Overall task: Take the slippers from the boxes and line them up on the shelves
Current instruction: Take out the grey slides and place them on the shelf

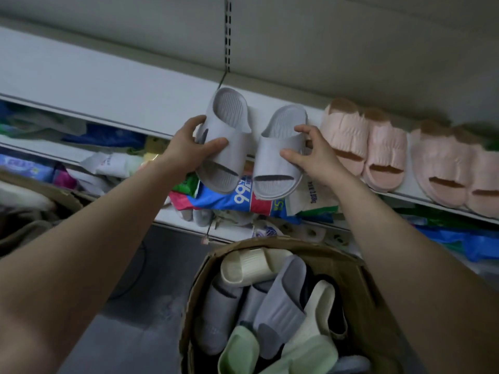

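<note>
1. Left hand: fingers and thumb are curled round the strap of the left grey slipper. The thumb lies across the top of the strap and the fingers wrap its outer edge at 9 o'clock.

2. Right hand: it pinches the right grey slipper at the strap. The thumb is on top and the fingers are on the edge at 3 o'clock.

3. The 2 grey slippers sit side by side, just apart, with heels toward 12 o'clock and toes toward 6 o'clock. The left one is tilted, its heel leaning toward 1 o'clock. Both heels lie over the white shelf and both toes overhang its front edge. Whether the soles rest on the shelf cannot be told.

4. At 3 o'clock of the grey pair, 4 pink slippers stand in a row on the same shelf, toes toward its front edge, each touching the next.

5. At 6 o'clock of the grey pair stands an open cardboard box. It holds loose slippers piled together: a cream slipper, a grey ribbed slipper and a green slipper among them.

6. Below the white shelf, a lower level holds printed plastic packets, partly hidden behind the grey pair.

7. A slotted metal upright runs up the back wall at 12 o'clock of the left grey slipper.
</note>
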The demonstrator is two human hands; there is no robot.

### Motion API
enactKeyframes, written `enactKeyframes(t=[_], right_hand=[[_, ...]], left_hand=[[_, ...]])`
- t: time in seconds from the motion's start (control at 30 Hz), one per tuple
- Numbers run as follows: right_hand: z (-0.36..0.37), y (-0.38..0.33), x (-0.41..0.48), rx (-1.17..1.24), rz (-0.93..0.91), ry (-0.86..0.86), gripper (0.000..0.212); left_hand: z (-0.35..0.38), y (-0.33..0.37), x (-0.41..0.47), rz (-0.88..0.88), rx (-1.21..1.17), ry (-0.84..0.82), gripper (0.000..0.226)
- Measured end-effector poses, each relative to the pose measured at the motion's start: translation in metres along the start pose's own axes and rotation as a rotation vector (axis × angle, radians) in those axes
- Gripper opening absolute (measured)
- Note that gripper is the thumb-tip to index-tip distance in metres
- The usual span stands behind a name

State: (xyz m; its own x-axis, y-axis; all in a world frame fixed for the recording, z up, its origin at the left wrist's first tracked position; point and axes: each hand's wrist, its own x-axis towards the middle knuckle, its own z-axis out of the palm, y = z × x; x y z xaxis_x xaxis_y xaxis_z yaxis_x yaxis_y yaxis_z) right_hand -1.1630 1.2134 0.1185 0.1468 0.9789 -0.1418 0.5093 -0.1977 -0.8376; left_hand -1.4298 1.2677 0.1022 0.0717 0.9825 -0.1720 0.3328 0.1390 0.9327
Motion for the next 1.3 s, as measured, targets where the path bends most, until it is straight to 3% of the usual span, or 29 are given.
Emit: enactKeyframes(t=[0.17,0.3,0.37,0.47,0.97,1.3], right_hand=[[0.004,0.001,0.003,-0.202,0.0,0.011,0.055],[0.013,0.0,-0.007,-0.446,-0.163,0.043,0.072],[0.019,-0.001,-0.011,-0.529,-0.171,0.025,0.085],[0.023,-0.001,-0.008,-0.583,-0.198,0.053,0.085],[0.017,-0.003,0.046,-0.666,-0.161,0.011,0.081],[0.016,-0.006,0.046,-0.735,-0.16,0.004,0.079]], left_hand=[[0.013,-0.002,0.028,-0.034,0.107,-0.017,0.071],[0.02,0.005,0.02,0.217,0.428,0.095,0.07],[0.023,0.004,0.011,0.377,0.473,0.063,0.073],[0.029,-0.006,0.008,0.482,0.565,-0.05,0.074],[0.055,0.01,0.062,0.455,0.688,-0.011,0.073],[0.05,0.013,0.061,0.474,0.722,-0.072,0.072]])
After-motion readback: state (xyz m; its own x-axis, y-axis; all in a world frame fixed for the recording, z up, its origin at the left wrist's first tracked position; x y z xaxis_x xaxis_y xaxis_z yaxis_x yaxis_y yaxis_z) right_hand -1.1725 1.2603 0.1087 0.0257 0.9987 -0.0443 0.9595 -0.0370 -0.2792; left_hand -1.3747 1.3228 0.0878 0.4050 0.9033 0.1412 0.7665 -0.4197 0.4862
